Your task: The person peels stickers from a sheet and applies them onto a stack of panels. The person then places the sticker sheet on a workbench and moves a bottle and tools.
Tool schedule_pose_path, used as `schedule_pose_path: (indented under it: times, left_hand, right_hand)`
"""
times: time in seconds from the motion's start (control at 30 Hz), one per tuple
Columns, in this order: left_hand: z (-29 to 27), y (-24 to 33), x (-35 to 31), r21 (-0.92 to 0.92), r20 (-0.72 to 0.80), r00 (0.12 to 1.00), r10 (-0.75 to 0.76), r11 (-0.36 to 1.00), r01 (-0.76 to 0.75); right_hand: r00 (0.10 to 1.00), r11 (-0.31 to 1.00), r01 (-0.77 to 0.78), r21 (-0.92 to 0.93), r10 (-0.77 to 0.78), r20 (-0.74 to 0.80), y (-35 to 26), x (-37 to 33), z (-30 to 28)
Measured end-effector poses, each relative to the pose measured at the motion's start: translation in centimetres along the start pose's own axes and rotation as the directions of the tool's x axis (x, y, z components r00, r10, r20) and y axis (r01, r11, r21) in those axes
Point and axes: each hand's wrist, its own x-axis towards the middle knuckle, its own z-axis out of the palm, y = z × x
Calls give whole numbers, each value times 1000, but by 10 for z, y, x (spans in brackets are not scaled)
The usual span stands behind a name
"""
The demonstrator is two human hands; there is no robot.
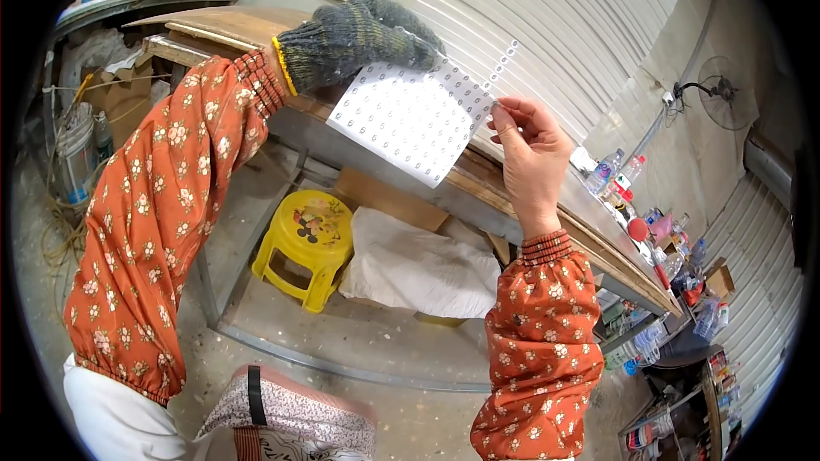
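A white sheet printed with rows of small dark marks, like a sticker sheet, hangs tilted over the front edge of a wooden-topped workbench. My left hand wears a dark grey knit glove with a yellow cuff. Its fingers are curled at the sheet's upper edge and hold it there, the fingertips partly hidden. With thumb and forefinger, my bare right hand pinches the sheet's right corner. A narrow strip of small ringed marks shows just above that corner; whether it is joined to the sheet, I cannot tell.
Under the bench stand a yellow plastic stool and something under white cloth. Bottles and clutter crowd the bench's right end. A fan hangs on the right wall. Buckets and cords lie at left.
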Motion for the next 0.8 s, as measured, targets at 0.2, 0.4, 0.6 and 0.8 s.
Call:
schedule_pose_path:
  times: [0.2, 0.4, 0.6, 0.8]
  left_hand:
    - [1, -1, 1, 3, -14, 1000, 14, 1000, -14]
    - [3, 4, -1, 9, -15, 1000, -15, 1000, 15]
    - [7, 10, -4, 116, -32, 999, -21, 993, 25]
    - [1, 7, -5, 17, -30, 999, -26, 999, 27]
  right_hand:
    - [963, 944, 255, -207, -269, -38, 5, 0, 1]
    - [879, 803, 432, -410, -477, -8, 0, -2, 4]
    - [836, 727, 491, -479, -548, 24, 1, 0, 3]
    - [749, 566, 580, -585, -653, 112, 7, 3, 7]
